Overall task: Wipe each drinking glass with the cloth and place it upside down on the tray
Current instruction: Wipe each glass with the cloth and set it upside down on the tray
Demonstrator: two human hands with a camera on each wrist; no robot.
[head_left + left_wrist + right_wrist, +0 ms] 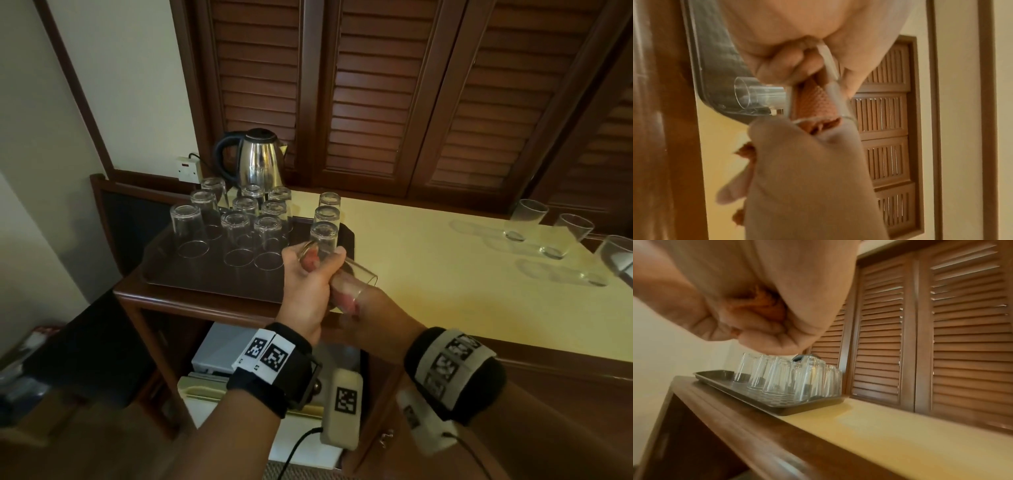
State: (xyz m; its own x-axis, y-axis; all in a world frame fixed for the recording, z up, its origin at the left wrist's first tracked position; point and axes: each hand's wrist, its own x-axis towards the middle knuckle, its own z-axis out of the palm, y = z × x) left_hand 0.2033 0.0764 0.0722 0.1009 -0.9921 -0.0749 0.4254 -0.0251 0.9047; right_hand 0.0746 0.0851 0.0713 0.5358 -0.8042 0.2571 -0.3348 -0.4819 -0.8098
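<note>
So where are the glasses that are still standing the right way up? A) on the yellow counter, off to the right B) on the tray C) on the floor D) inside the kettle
A: the upright glasses stand on the yellow counter at the right, while every glass on the tray is upside down.

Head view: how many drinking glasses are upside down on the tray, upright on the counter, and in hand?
Upside-down glasses on the tray: 12
Upright glasses on the counter: 3
Glass in the left hand, right hand holding the cloth in it: 1
Total: 16
</note>
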